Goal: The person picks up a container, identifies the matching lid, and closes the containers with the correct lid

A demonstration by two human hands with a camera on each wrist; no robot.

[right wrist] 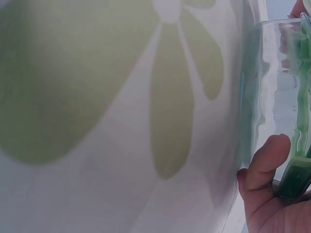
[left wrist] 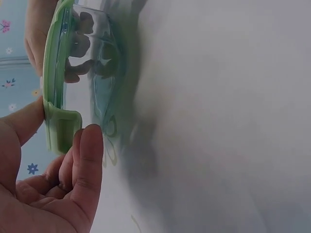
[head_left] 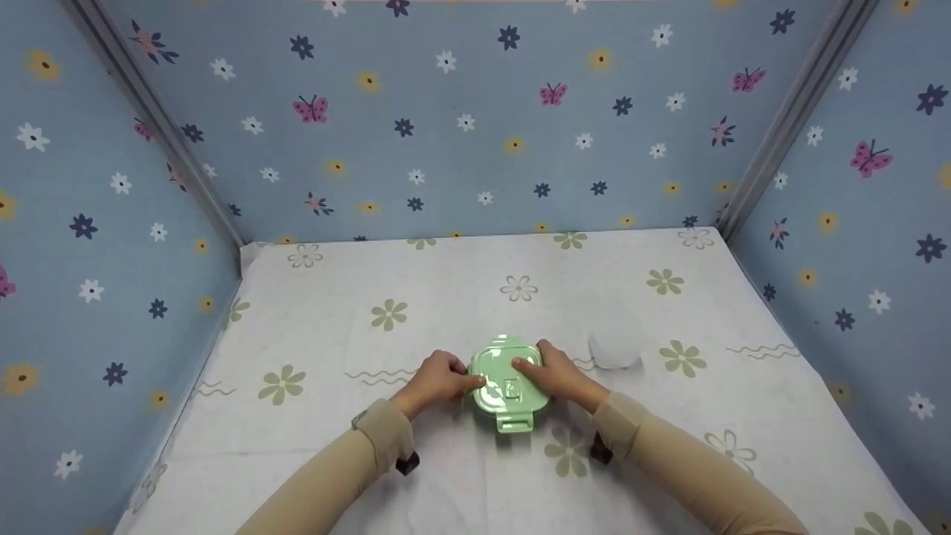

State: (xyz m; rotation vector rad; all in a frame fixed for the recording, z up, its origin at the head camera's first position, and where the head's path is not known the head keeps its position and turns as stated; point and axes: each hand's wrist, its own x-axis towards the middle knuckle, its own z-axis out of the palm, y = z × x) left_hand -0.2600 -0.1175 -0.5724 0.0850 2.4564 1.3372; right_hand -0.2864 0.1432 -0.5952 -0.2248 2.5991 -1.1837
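Observation:
A clear-walled food container with a light green snap lid (head_left: 509, 375) sits on the cloth in front of the person. My left hand (head_left: 443, 377) grips its left side, thumb on the lid's edge. In the left wrist view, the fingertips (left wrist: 91, 138) are at the lid's side flap (left wrist: 65, 130), which stands out from the clear wall (left wrist: 99, 63). My right hand (head_left: 559, 374) holds the opposite side, its thumb lying on top of the lid. In the right wrist view, a finger (right wrist: 272, 153) is beside another green flap (right wrist: 294, 177). The front flap (head_left: 515, 423) points toward the person.
A whitish, see-through rounded object (head_left: 615, 351) lies to the right of the container. White flower-patterned cloth (head_left: 461, 475) covers the table. Blue patterned panels (head_left: 461, 156) enclose the back and both sides, with grey posts (head_left: 795, 111) at the corners.

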